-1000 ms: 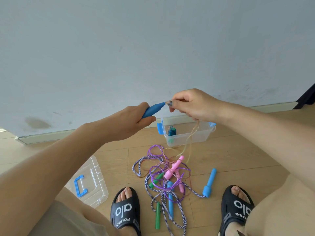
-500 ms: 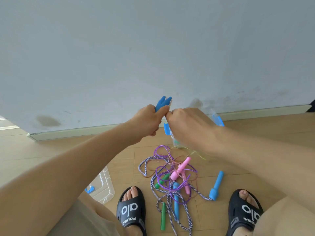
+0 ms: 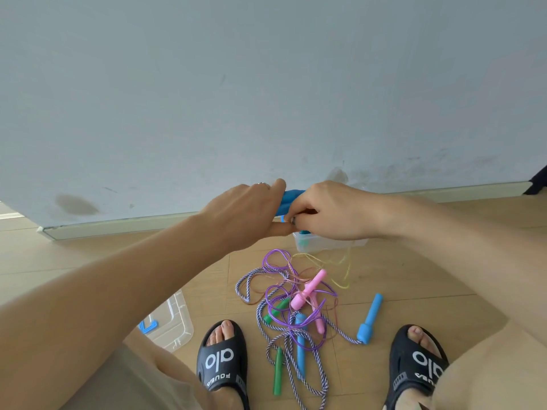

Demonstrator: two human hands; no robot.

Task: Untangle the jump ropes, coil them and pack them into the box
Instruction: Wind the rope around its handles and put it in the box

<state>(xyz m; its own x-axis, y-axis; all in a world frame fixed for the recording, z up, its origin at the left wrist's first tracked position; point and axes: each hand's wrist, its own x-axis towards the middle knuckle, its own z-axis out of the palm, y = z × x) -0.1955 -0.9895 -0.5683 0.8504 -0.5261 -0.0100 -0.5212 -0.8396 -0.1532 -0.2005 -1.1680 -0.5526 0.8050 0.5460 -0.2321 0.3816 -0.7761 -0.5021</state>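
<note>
My left hand (image 3: 251, 211) grips blue jump-rope handles (image 3: 288, 199) in front of me, above the floor. My right hand (image 3: 325, 214) meets it from the right and pinches the yellow rope (image 3: 343, 267) at the handles' end; the rope hangs down in loops. Below my hands the clear box (image 3: 313, 245) stands by the wall, mostly hidden, with something teal inside. A tangle of ropes (image 3: 296, 315) lies on the floor between my feet: purple and striped cords, pink handles (image 3: 307, 291), green handles (image 3: 278, 368) and blue handles (image 3: 370, 318).
The box's clear lid (image 3: 171, 324) with a blue latch lies on the floor at the left, partly behind my left arm. My sandalled feet (image 3: 222, 356) flank the tangle. A grey wall and skirting board (image 3: 118, 224) run close behind the box.
My hands have come together: the right hand, apart from the left a second ago, now presses against it at the blue handles. The yellow rope hangs in shorter loops. The view has tilted down slightly.
</note>
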